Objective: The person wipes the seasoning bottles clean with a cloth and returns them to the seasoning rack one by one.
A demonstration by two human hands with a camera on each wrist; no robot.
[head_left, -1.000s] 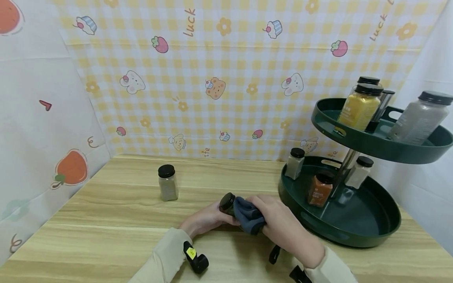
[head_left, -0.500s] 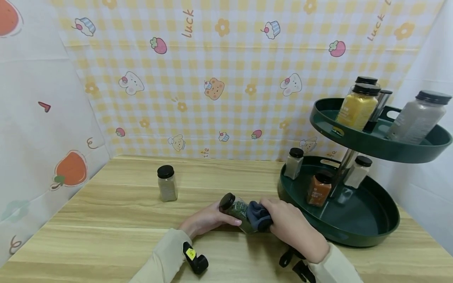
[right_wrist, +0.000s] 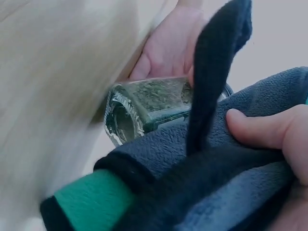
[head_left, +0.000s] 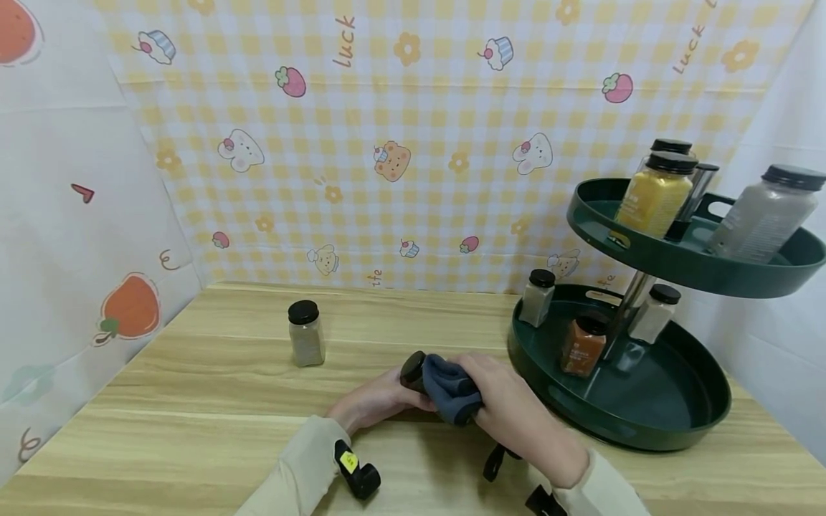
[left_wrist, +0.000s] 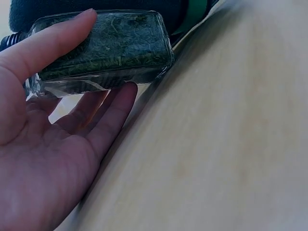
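My left hand (head_left: 377,400) grips a glass jar of dried green herbs (left_wrist: 115,45), tilted just above the table, its black lid (head_left: 412,371) at the upper left. In the left wrist view the thumb lies across one face and fingers support it from beneath. My right hand (head_left: 516,408) holds a folded dark blue-grey cloth (head_left: 448,390) against the jar, covering most of it in the head view. The right wrist view shows the thumb on top of the cloth, a green part (right_wrist: 91,202) of it, and the jar's clear base (right_wrist: 122,120).
A jar of pale powder (head_left: 306,337) stands on the wooden table (head_left: 193,401) at the left. To the right is a two-tier dark green rack (head_left: 671,430). Its lower tier holds an orange-red spice jar (head_left: 584,347) and pale ones; the upper holds a yellow jar (head_left: 654,201) and others.
The right hand and cloth slid toward the lower right along the jar, uncovering the herbs, then came back up and left over it. The left hand and jar stay nearly still.
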